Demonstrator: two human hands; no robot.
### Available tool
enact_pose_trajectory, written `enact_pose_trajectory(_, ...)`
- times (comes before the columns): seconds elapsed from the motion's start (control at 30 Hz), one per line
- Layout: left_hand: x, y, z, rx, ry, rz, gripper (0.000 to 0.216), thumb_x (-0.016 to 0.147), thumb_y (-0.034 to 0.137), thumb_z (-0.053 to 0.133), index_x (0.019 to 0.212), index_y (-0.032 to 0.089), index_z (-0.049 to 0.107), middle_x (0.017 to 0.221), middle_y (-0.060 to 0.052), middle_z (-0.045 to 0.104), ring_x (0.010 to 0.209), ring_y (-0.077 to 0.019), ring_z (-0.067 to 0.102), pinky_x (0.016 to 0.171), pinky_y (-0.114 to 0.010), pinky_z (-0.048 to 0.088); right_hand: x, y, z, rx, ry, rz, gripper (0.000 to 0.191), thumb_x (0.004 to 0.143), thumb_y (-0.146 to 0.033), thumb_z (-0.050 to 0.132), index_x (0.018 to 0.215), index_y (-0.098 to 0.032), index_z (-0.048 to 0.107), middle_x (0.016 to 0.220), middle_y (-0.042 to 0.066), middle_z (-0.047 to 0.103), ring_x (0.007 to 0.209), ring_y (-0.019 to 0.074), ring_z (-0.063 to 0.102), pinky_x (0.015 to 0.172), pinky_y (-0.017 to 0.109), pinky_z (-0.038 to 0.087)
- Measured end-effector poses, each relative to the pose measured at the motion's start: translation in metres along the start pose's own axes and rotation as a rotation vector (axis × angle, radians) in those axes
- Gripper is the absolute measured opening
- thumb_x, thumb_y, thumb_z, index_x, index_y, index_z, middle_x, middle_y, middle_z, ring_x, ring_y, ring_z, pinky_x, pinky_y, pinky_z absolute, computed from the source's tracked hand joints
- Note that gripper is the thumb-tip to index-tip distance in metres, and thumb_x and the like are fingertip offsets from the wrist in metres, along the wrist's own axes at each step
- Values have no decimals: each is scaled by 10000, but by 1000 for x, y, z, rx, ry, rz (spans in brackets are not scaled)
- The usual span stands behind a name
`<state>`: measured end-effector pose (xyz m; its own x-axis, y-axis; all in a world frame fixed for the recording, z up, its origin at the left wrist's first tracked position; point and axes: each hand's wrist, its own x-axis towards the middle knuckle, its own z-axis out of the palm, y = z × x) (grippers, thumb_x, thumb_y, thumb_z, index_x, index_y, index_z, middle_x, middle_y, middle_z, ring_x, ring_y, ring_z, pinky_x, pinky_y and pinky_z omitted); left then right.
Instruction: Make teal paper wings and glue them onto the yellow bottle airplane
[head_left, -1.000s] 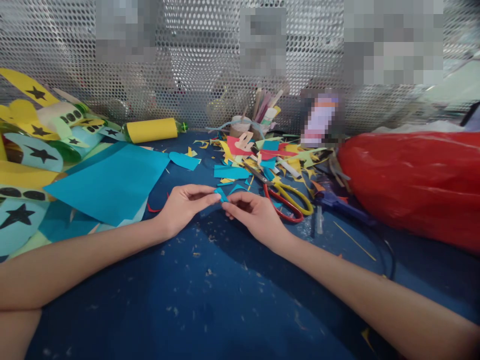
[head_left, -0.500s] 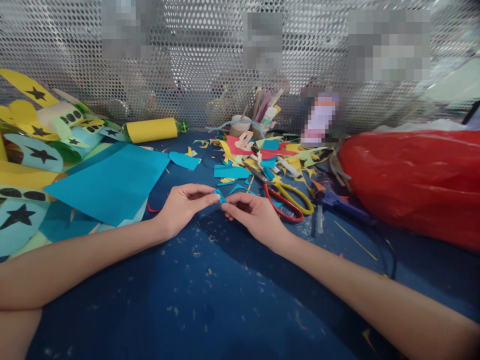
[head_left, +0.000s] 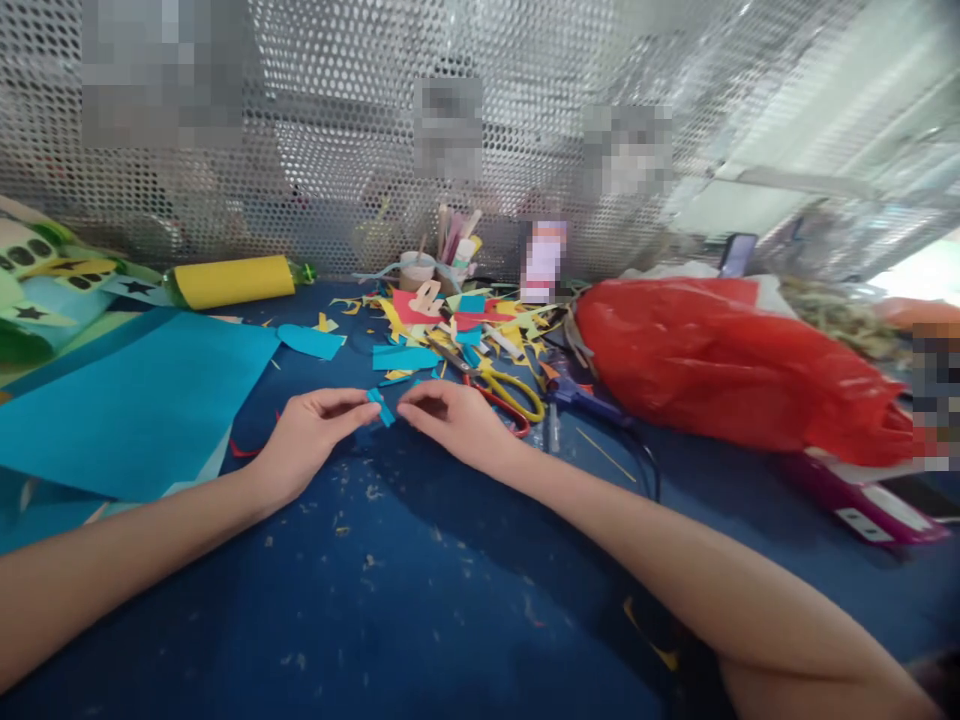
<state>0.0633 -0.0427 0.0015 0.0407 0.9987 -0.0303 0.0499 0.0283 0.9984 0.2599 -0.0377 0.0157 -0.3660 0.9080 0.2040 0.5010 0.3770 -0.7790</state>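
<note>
Our hands are raised close together over the blue counter (head_left: 330, 610), a narrow gap between their fingertips. In that gap sits a small blue paper strip (head_left: 382, 408), slanting down from our left hand toward our right. Our left hand (head_left: 304, 435) pinches its upper end between thumb and forefinger, while the lower end pokes out free. Our right hand (head_left: 461, 425) is loosely curled, its fingertips just beside the strip and apart from it; we cannot tell whether thumb and forefinger meet.

Right behind our hands lies a rectangular blue paper piece (head_left: 405, 357). Scissors (head_left: 517, 385) with one red and one yellow handle lie just beyond our right hand, their blades pointing into a heap of coloured paper scraps (head_left: 514, 318). A rounded blue cutout (head_left: 310, 342) lies beyond our left hand, and a large blue sheet (head_left: 142, 400) spreads to its left. A bottle wrapped in yellow paper (head_left: 235, 283) lies on its side farther back. To our right we have a purple corded tool (head_left: 589, 396), and past it a bulky red plastic bag (head_left: 720, 360). A perforated metal panel (head_left: 322, 130) stands behind everything.
</note>
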Motion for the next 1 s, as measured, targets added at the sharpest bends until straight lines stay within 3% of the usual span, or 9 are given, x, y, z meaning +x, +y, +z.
enact_pose_trajectory(0.13, 0, -2, -1, 4, -13, -13, 221, 634, 383, 803, 779, 226, 749, 769, 9, 738, 723, -138, 635, 704, -247, 491, -12, 9, -40, -438, 143, -18, 120, 835, -271, 577, 910, -180, 596, 832, 53, 666, 718, 161, 614, 692, 296, 495)
enact_pose_trajectory(0.23, 0, -2, 0, 4, -21, -11, 249, 630, 393, 797, 799, 217, 747, 778, -5, 740, 739, -158, 644, 714, -274, 496, -28, 22, -79, -847, 216, 67, 103, 840, -249, 540, 869, -177, 609, 878, 107, 662, 858, 249, 620, 775, 373, 488)
enact_pose_trajectory(0.33, 0, -1, 1, -29, -10, -4, 259, 614, 382, 804, 793, 206, 740, 769, -15, 736, 730, -162, 642, 720, -291, 496, -41, 38, -111, -1098, 146, 219, 259, 850, -231, 509, 1042, -113, 636, 1017, 183, 665, 995, 311, 608, 917, 419, 441)
enact_pose_trajectory(0.47, -1, 2, 2, -34, 0, 13, 224, 630, 360, 790, 772, 196, 734, 724, -17, 720, 698, -158, 634, 699, -296, 497, -51, 59, -131, -1123, 33, 383, 391, 830, -217, 516, 1182, -69, 598, 1114, 208, 651, 1040, 315, 616, 950, 399, 442)
enact_pose_trajectory(0.67, -2, 2, 2, -17, 3, 37, 215, 652, 358, 782, 774, 190, 730, 714, -17, 711, 707, -158, 632, 718, -297, 498, -59, 77, -132, -1134, -8, 404, 506, 819, -220, 542, 1263, 21, 516, 1230, 264, 580, 1145, 344, 558, 1013, 390, 395)
enact_pose_trajectory(0.83, -1, 1, 1, 2, -21, 45, 216, 671, 381, 774, 760, 190, 726, 736, -21, 717, 725, -158, 632, 712, -289, 491, -61, 85, -133, -1200, -4, 479, 412, 865, -279, 501, 1146, 16, 563, 1112, 283, 605, 1117, 361, 555, 956, 428, 405)
enact_pose_trajectory(1.0, -2, 2, 1, -26, -10, 9, 216, 655, 352, 781, 792, 194, 729, 742, -14, 724, 725, -153, 639, 726, -292, 495, -60, 88, -137, -1164, -54, 462, 303, 869, -245, 527, 1081, -33, 573, 1092, 259, 608, 1050, 318, 600, 895, 373, 444)
